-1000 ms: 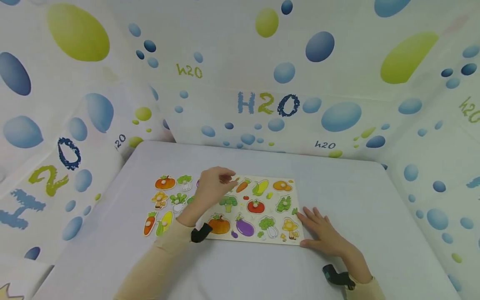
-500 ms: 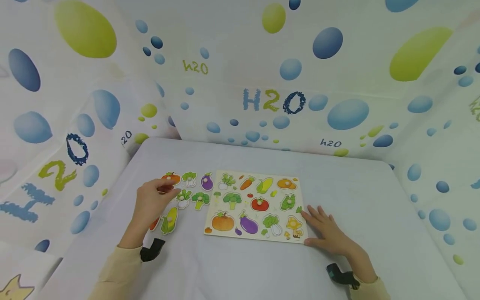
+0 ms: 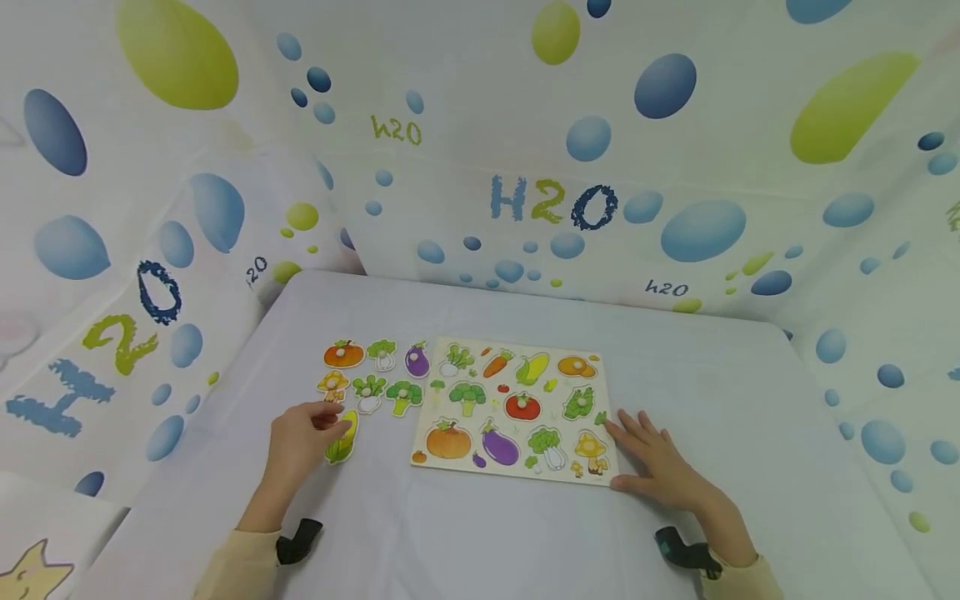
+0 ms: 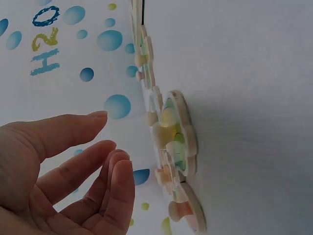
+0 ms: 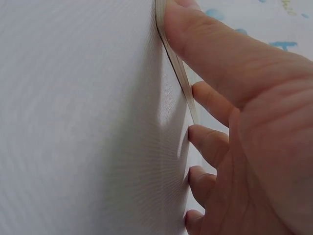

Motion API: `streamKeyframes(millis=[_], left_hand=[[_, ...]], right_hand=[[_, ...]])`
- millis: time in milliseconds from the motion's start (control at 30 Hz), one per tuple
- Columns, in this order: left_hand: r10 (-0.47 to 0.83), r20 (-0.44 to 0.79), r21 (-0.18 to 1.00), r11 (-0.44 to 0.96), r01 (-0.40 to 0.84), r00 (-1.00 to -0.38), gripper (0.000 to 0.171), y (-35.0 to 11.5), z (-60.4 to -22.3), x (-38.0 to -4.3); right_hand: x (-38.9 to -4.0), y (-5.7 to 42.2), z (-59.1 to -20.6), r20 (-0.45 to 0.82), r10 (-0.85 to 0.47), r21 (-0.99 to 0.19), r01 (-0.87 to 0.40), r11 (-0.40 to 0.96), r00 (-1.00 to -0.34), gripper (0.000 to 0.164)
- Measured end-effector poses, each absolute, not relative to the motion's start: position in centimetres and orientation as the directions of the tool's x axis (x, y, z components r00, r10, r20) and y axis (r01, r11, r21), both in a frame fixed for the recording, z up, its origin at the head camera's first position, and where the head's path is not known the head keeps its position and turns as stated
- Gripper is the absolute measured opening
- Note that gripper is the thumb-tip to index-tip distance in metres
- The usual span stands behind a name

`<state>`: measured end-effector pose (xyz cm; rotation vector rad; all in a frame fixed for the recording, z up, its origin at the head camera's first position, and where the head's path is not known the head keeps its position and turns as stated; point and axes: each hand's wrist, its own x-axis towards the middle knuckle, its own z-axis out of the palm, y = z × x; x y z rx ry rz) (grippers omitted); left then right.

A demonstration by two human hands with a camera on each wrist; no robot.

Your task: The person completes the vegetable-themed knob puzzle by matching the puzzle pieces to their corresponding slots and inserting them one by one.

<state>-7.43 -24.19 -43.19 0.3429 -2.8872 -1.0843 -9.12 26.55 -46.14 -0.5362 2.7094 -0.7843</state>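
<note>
My left hand [image 3: 300, 446] hovers over the lower left of the loose puzzle pieces, beside the corn piece [image 3: 341, 439]. It hides the carrot piece. In the left wrist view, thumb and loosely bent fingers [image 4: 122, 186] hold nothing and stay apart from the knobbed pieces. My right hand [image 3: 663, 467] rests spread at the right edge of the wooden puzzle board [image 3: 517, 468]. Its thumb [image 5: 190, 34] touches the board's edge in the right wrist view. On the board, the tomato [image 3: 522, 406] and the leafy green vegetable [image 3: 580, 403] carry knobs.
Other loose pieces lie left of the board: pumpkin [image 3: 344, 356], bok choy [image 3: 382, 356], eggplant [image 3: 417, 361], mushroom [image 3: 332, 384], turnip [image 3: 369, 394] and broccoli [image 3: 405, 397]. White cloth covers the table [image 3: 510, 533]; patterned walls [image 3: 450, 167] enclose it.
My left hand has moved left from above the board to the loose pieces, then nearer to me over the carrot. The right hand stays at the board's edge. The head view has shifted slightly.
</note>
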Motion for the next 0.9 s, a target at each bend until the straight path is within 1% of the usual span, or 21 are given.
streamKeyframes(millis=[133, 500, 900], left_hand=[[-0.219, -0.033, 0.642, 0.743, -0.188, -0.975, 0.028, -24.1, -43.7, -7.2], [-0.237, -0.03, 0.651, 0.733, -0.199, -0.971, 0.025, -23.9, -44.6, -7.0], [-0.277, -0.059, 0.651, 0.717, -0.248, -0.959, 0.02, -23.8, -45.4, -6.9]], right_hand=[[-9.1, 26.6, -46.2, -0.17, -0.415, -0.561, -0.258, 0.787, -0.894, 0.085], [-9.2, 26.6, -46.1, -0.152, -0.413, -0.56, -0.266, 0.784, -0.898, 0.085], [-9.1, 26.7, -46.4, -0.161, -0.417, -0.577, -0.257, 0.775, -0.895, 0.085]])
